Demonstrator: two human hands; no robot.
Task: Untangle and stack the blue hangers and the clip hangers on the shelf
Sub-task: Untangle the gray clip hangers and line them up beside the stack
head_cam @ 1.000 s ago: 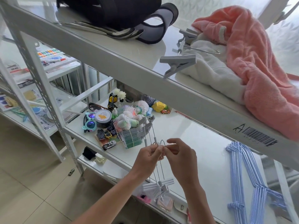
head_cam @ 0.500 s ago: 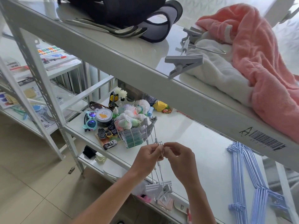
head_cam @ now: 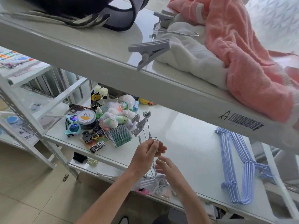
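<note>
**Clip Hanger Bundle Held Above Middle Shelf**

While the left hand [head_cam: 148, 153] pinched the hooks of the clip hangers [head_cam: 149, 139], count unclear, the right hand [head_cam: 166, 167] hovered just below, fingers relaxed. One stack of blue hangers [head_cam: 237, 167] lay on the white shelf [head_cam: 186, 143], above a tiled floor [head_cam: 24, 191].

Two hands: left hand [head_cam: 146, 153], right hand [head_cam: 166, 167]. One stack of blue hangers [head_cam: 237, 167] (too packed to count), one held bundle of clip hangers [head_cam: 149, 143], one clip hanger [head_cam: 149, 50] up top, two towels.
</note>
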